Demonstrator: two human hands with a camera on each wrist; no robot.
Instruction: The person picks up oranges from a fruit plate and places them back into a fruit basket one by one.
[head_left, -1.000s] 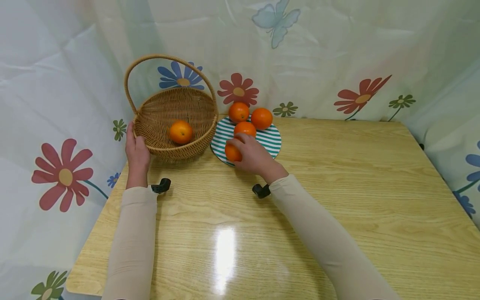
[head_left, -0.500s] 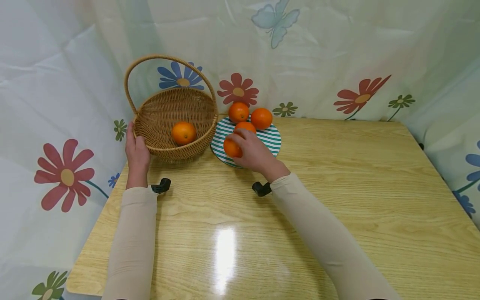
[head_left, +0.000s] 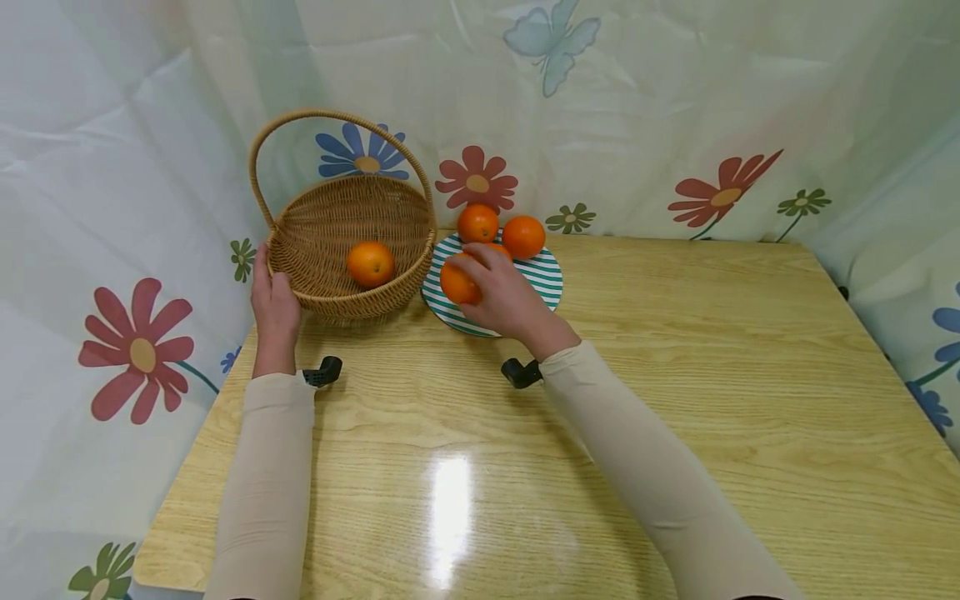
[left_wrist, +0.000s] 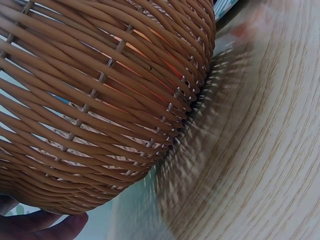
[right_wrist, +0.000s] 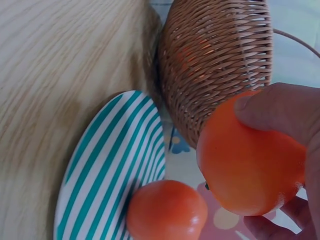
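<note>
A wicker basket [head_left: 352,310] with a tall arched handle stands at the back left, an orange [head_left: 371,264] inside it. At its left side my left hand [head_left: 275,304] holds the rim, with fingertips [left_wrist: 75,222] against the outer weave in the left wrist view. My right hand [head_left: 510,298] grips another orange [right_wrist: 252,155] between thumb and fingers, raised over the green-and-white striped plate [head_left: 546,279]. Below that hand, partly hidden, one orange [right_wrist: 167,210] rests on the plate. Two more oranges, one at the back [head_left: 477,223] and one at the right [head_left: 523,237], sit by its far edge.
The plate stands close to the basket's right side on the wooden table [head_left: 697,358]. A flowered curtain [head_left: 630,142] hangs right behind them and along the table's sides. Black camera mounts [head_left: 322,372] jut from both wrists.
My right hand has lifted its orange up off the plate and slightly left. The orange in the basket has rolled a little to the right. My left hand stays on the basket.
</note>
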